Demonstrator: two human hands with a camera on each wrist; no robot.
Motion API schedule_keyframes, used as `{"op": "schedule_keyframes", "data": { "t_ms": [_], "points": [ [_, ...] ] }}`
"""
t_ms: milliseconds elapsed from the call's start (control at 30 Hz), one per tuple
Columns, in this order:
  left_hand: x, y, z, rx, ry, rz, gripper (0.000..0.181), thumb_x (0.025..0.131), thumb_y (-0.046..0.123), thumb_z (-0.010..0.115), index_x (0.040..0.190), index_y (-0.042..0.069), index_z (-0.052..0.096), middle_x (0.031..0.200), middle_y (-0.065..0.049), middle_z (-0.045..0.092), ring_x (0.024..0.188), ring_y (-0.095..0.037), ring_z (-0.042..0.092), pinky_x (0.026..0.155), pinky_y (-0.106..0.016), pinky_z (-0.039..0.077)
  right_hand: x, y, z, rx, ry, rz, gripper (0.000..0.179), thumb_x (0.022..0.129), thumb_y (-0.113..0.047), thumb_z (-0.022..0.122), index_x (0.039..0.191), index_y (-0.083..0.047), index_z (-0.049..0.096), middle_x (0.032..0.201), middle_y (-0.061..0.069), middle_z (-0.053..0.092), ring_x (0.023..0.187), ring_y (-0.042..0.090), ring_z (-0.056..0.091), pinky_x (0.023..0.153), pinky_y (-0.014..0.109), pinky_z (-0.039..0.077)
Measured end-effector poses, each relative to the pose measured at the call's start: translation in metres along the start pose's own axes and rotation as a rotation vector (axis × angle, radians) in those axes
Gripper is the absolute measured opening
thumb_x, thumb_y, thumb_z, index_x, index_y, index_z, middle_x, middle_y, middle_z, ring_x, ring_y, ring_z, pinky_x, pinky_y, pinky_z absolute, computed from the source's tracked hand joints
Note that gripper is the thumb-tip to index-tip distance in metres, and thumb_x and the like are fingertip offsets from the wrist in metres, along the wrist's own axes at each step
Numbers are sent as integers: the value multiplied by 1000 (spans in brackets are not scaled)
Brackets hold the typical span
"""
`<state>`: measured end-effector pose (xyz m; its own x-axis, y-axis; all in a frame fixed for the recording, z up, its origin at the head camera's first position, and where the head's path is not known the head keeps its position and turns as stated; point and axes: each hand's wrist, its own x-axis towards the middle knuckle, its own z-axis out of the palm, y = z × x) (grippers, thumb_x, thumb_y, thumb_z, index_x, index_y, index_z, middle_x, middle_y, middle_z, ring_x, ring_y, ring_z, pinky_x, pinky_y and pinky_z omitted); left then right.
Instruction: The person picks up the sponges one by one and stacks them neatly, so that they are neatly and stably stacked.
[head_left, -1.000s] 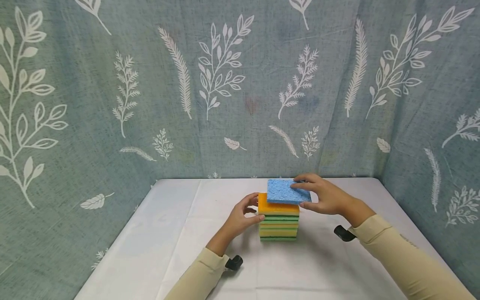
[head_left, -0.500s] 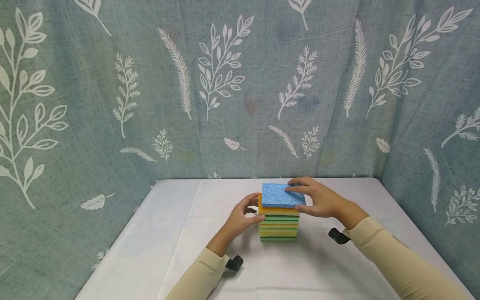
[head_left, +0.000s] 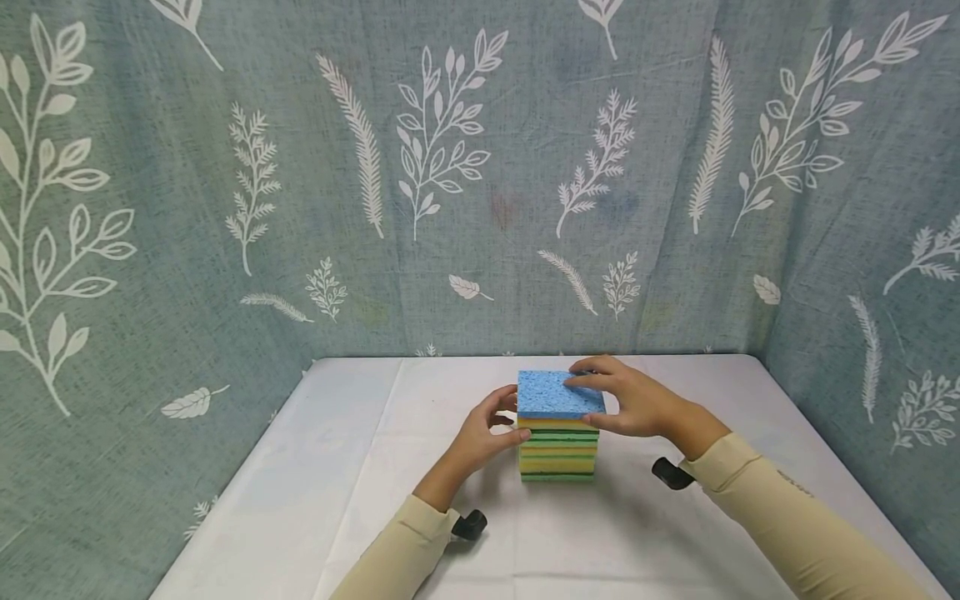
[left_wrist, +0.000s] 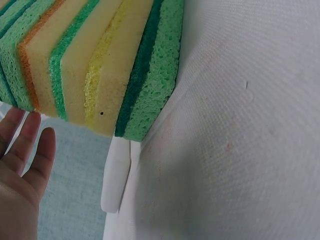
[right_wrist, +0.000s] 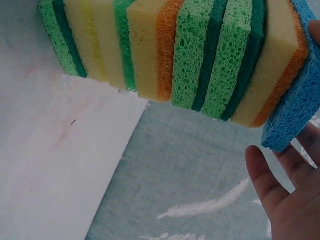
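A stack of sponges (head_left: pixel 558 454) in green, cream and yellow layers stands upright on the white table. A blue sponge (head_left: pixel 557 394) lies flat on top, roughly in line with the layers below. My right hand (head_left: pixel 637 398) holds its right side, thumb at the front and fingers at the back and top. From the left, my left hand (head_left: pixel 480 429) steadies the stack, with the thumb at the front corner and fingers behind. The left wrist view has left fingertips (left_wrist: pixel 31 120) touching the layers. In the right wrist view the blue sponge (right_wrist: pixel 292 112) caps an orange-and-cream sponge (right_wrist: pixel 272 70).
White cloth (head_left: pixel 420 467) covers the table around the stack. A grey-green curtain (head_left: pixel 480 208) with white leaf prints hangs behind and at both sides. A dark wrist camera (head_left: pixel 470 526) sits at the left cuff and another dark camera (head_left: pixel 672 472) at the right.
My right hand has moved left and slightly down with the blue sponge, which now covers the orange top that was showing. The left hand has stayed in place.
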<state>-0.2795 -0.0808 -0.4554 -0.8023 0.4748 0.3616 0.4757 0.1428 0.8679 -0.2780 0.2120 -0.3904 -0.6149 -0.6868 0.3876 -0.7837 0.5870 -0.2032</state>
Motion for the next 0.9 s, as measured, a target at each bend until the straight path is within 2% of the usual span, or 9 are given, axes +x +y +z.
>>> {"op": "schedule_keyframes", "data": {
  "t_ms": [533, 700, 900],
  "points": [
    [4, -1, 2, -11, -5, -7, 71, 84, 9, 75, 145, 0, 39, 128, -20, 57, 119, -32, 52, 97, -53, 43, -2, 3, 7, 43, -8, 27, 49, 89, -36, 67, 134, -19, 60, 141, 7, 47, 130, 29, 42, 98, 58, 41],
    [3, -5, 3, -14, 5, 1, 70, 84, 12, 76, 144, 1, 41, 127, -16, 59, 117, -28, 54, 95, -53, 44, -5, 4, 11, 81, -11, 47, 56, 85, -34, 72, 138, -19, 56, 144, 6, 44, 131, 28, 41, 98, 56, 41],
    [7, -29, 5, 5, 33, 36, 72, 83, 11, 77, 145, 3, 40, 126, -16, 58, 115, -28, 54, 93, -50, 47, -8, 7, 15, 154, 35, 92, 76, 80, -31, 78, 147, -20, 43, 149, 3, 37, 133, 29, 39, 98, 57, 40]
  ]
}}
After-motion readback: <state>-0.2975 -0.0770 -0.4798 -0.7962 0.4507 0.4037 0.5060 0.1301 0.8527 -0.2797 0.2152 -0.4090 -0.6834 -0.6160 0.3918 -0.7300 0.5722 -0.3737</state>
